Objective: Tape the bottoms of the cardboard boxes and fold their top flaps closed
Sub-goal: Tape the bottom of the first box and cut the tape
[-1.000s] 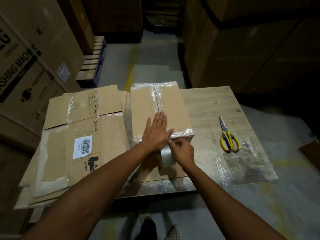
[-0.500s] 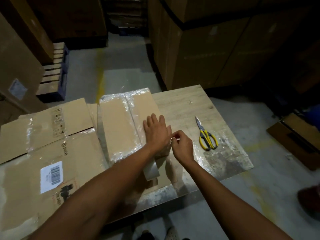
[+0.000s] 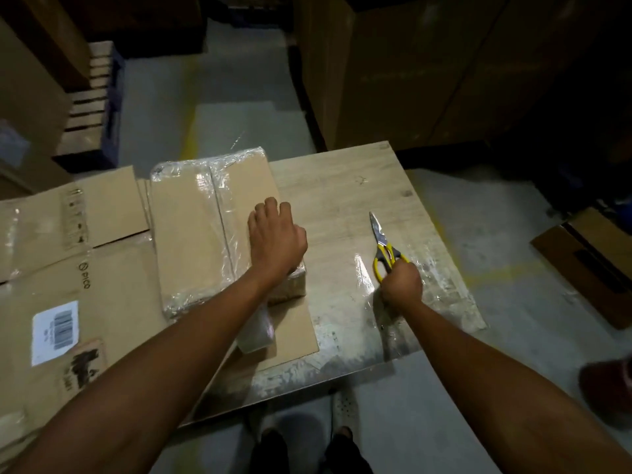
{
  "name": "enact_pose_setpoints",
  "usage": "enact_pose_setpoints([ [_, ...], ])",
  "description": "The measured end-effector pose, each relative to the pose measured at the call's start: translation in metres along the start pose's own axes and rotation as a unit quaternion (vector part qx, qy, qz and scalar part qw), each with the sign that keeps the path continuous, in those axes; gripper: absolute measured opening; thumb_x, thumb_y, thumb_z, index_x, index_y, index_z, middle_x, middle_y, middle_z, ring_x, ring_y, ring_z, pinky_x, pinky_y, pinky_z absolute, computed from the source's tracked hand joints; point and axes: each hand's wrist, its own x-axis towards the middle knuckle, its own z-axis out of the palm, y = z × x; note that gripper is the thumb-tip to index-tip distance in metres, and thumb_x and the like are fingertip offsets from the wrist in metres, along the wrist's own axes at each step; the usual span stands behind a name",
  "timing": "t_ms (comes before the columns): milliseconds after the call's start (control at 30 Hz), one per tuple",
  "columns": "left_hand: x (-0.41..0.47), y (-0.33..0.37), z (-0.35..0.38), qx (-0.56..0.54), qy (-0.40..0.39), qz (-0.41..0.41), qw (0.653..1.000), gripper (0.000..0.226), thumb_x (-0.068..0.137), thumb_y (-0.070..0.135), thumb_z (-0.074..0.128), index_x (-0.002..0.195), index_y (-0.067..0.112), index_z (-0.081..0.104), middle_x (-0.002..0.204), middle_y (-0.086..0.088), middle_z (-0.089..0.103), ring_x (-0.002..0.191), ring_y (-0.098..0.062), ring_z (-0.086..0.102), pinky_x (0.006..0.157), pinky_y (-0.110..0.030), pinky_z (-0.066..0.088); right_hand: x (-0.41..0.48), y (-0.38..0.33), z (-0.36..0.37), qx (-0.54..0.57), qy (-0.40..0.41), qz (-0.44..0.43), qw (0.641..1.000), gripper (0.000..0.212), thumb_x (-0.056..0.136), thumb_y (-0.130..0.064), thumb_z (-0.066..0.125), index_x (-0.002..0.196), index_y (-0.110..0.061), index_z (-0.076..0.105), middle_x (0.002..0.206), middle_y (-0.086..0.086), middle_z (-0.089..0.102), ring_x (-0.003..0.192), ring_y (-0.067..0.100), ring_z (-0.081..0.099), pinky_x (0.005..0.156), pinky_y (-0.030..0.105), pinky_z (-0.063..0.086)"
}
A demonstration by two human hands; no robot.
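Rests open-fingered left hand (image 3: 275, 237) on the one taped cardboard box (image 3: 191, 234) on table (image 3: 342, 193), grips one yellow scissors (image 3: 383, 248) in right hand (image 3: 402, 282) beside it, one tape roll (image 3: 256, 331) at box's near end.

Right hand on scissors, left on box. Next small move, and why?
Probably lift the scissors and bring them to the tape roll at the near side of the box, to cut the tape. The right hand grips the yellow handles while the blades lie on the table; the left hand presses the box top; the roll, partly hidden by the forearm, seems attached there.
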Motion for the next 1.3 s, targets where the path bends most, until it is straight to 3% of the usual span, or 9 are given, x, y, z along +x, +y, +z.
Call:
enact_pose_setpoints([
  [167, -0.001, -0.004, -0.003, -0.087, 0.031, -0.015, 0.996, 0.027, 0.096, 0.015, 0.047, 0.114, 0.003, 0.062, 0.115, -0.012, 0.061, 0.103, -0.028, 0.054, 0.085, -0.038, 0.045, 0.016, 0.009, 0.002, -0.020, -0.012, 0.009, 1.000, 0.030, 0.090, -0.014, 0.061, 0.117, -0.002, 0.061, 0.116, 0.023, 0.062, 0.110, 0.041, 0.061, 0.089, 0.044, 0.052],
  [333, -0.019, -0.032, -0.015, -0.115, -0.083, 0.044, 0.989, 0.047, 0.105, 0.020, 0.037, 0.149, 0.004, 0.039, 0.158, -0.011, 0.035, 0.147, -0.026, 0.028, 0.120, -0.032, 0.019, 0.020, -0.017, -0.016, 0.107, -0.107, 0.035, 0.988, 0.029, 0.072, -0.027, 0.080, 0.081, -0.004, 0.064, 0.088, 0.018, 0.069, 0.087, 0.034, 0.068, 0.070, 0.036, 0.054],
  [433, -0.033, -0.042, -0.025, -0.074, -0.101, 0.059, 0.990, 0.051, 0.105, 0.026, 0.031, 0.152, 0.006, 0.033, 0.160, -0.011, 0.030, 0.149, -0.027, 0.025, 0.123, -0.039, 0.018, -0.005, -0.059, -0.019, 0.182, -0.120, -0.057, 0.974, 0.022, 0.068, -0.022, 0.079, 0.061, -0.009, 0.063, 0.063, 0.010, 0.060, 0.067, 0.026, 0.063, 0.057, 0.031, 0.042],
  [533, -0.049, -0.045, -0.032, -0.068, -0.081, 0.036, 0.994, 0.051, 0.101, 0.026, 0.034, 0.146, 0.006, 0.045, 0.154, -0.015, 0.040, 0.143, -0.031, 0.036, 0.118, -0.043, 0.027, -0.042, -0.104, -0.023, 0.216, -0.144, -0.179, 0.949, 0.019, 0.070, -0.021, 0.078, 0.085, -0.012, 0.071, 0.072, 0.001, 0.066, 0.072, 0.021, 0.064, 0.065, 0.028, 0.044],
  [667, -0.070, -0.051, -0.037, -0.070, -0.014, -0.021, 0.997, 0.048, 0.091, 0.032, 0.036, 0.122, 0.009, 0.064, 0.129, -0.015, 0.060, 0.121, -0.034, 0.054, 0.101, -0.046, 0.042, -0.090, -0.146, -0.023, 0.115, -0.125, -0.362, 0.917, 0.026, 0.079, -0.033, 0.076, 0.100, -0.019, 0.072, 0.090, 0.005, 0.075, 0.084, 0.028, 0.069, 0.071, 0.034, 0.052],
  [767, -0.090, -0.061, -0.042, -0.011, -0.014, -0.087, 0.996, 0.039, 0.088, 0.031, 0.040, 0.117, 0.016, 0.062, 0.123, -0.006, 0.059, 0.120, -0.026, 0.050, 0.099, -0.044, 0.038, -0.112, -0.158, -0.016, 0.000, -0.119, -0.430, 0.895, 0.031, 0.083, -0.045, 0.071, 0.091, -0.016, 0.069, 0.090, 0.011, 0.072, 0.089, 0.037, 0.065, 0.064, 0.033, 0.041],
  [1000, -0.104, -0.073, -0.036, -0.016, -0.043, -0.084, 0.995, 0.042, 0.100, 0.027, 0.035, 0.135, 0.013, 0.054, 0.147, -0.006, 0.046, 0.146, -0.023, 0.028, 0.119, -0.047, 0.016, -0.114, -0.183, -0.015, -0.127, -0.139, -0.446, 0.875, 0.038, 0.088, -0.046, 0.066, 0.107, -0.013, 0.063, 0.102, 0.011, 0.070, 0.093, 0.034, 0.064, 0.066, 0.030, 0.040],
  [1200, -0.095, -0.090, -0.037, -0.033, -0.045, -0.050, 0.997, 0.062, 0.092, 0.036, 0.017, 0.138, 0.014, 0.052, 0.148, -0.005, 0.045, 0.147, -0.023, 0.026, 0.120, -0.044, 0.015, -0.119, -0.191, -0.004, -0.142, -0.110, -0.435, 0.882, 0.041, 0.090, -0.045, 0.064, 0.114, -0.012, 0.059, 0.105, 0.011, 0.069, 0.094, 0.033, 0.063, 0.067, 0.030, 0.039],
  [1300, -0.086, -0.101, -0.039, -0.044, -0.056, -0.033, 0.997, 0.054, 0.095, 0.032, 0.026, 0.139, 0.015, 0.051, 0.149, -0.005, 0.044, 0.149, -0.022, 0.023, 0.120, -0.044, 0.015, -0.121, -0.197, -0.001, -0.131, -0.100, -0.418, 0.893, 0.041, 0.089, -0.044, 0.065, 0.115, -0.013, 0.061, 0.103, 0.010, 0.069, 0.093, 0.032, 0.064, 0.067, 0.031, 0.043],
])
